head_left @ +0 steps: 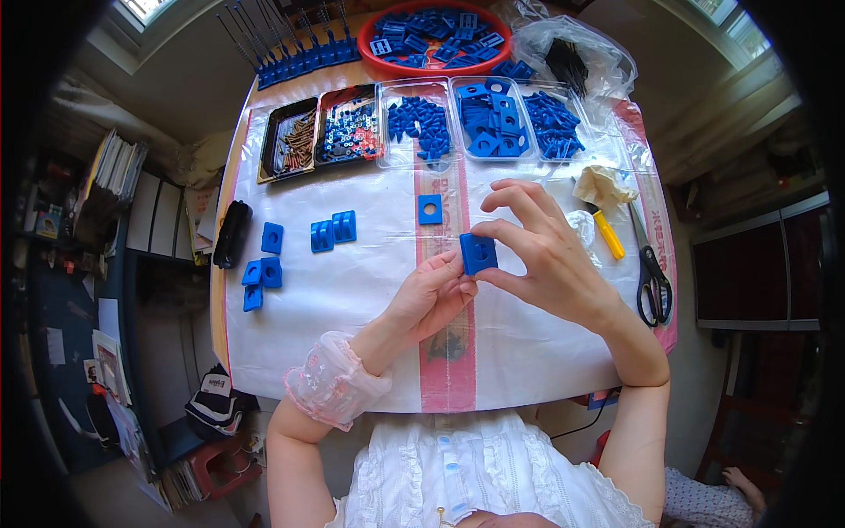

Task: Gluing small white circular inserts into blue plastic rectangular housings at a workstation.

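Over the middle of the table, a blue square plastic piece (pixel 480 253) with a recess in its face is held up between both hands. My right hand (pixel 546 264) pinches it between thumb and forefinger, the other fingers raised and curled. At its left edge, the closed fingertips of my left hand (pixel 433 297) grip it too; part of that grip is hidden. Just beyond lies a blue square plate (pixel 429 209) with a round hole. Farther left rest a pair of ridged blue pieces (pixel 322 236) and a loose group of blue square pieces (pixel 271 273).
Along the back stand a tray of screws (pixel 264 165), a tray of nuts, clear boxes of blue parts (pixel 393 160) and a red basin (pixel 363 44). Scissors (pixel 651 273), a yellow-handled tool (pixel 609 236) and crumpled paper (pixel 606 187) lie right; a black case (pixel 232 234) lies left.
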Demonstrator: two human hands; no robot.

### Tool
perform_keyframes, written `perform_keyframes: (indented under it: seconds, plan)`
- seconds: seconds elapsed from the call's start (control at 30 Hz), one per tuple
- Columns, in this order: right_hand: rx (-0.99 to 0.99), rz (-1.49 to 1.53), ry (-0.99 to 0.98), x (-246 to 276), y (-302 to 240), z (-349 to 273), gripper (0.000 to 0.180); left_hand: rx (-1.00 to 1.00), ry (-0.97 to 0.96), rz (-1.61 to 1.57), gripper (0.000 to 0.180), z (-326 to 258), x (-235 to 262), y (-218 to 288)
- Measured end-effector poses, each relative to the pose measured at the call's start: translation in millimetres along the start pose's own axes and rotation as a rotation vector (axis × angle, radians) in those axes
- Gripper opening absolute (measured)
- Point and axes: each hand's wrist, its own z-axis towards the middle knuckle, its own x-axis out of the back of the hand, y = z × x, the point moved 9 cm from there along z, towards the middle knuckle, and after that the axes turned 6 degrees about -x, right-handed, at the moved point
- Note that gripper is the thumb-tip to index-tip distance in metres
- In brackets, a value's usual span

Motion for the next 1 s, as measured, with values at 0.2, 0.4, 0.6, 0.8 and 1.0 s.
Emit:
perform_keyframes:
  seconds: [0.2, 0.4, 0.6, 0.8, 1.0]
  plan:
    - [-0.004, 0.002, -0.010, -1.2, 0.2, -0.2, 0.038, 0.002, -0.040, -0.004, 0.027, -0.7, -1.5, 0.0]
    - [-0.006, 0.004, -0.019, -2.8, 1.0, -0.4, 0.039, 0.006, -0.034, -0.009, 0.026, -0.9, 3.9, -1.3]
    - [-0.007, 0.009, -0.027, -2.2, 0.7, -0.7, 0.039, -0.001, -0.053, 0.005, 0.026, -1.5, -2.1, 0.0]
    - [-0.001, 0.006, -0.029, -1.9, 0.1, -0.7, 0.040, -0.002, -0.017, 0.018, 0.026, -1.6, -0.3, -0.4]
    - [0.001, 0.001, -0.030, -2.2, -0.3, -0.9, 0.040, 0.002, -0.039, 0.014, 0.026, -2.2, -3.3, -0.3]
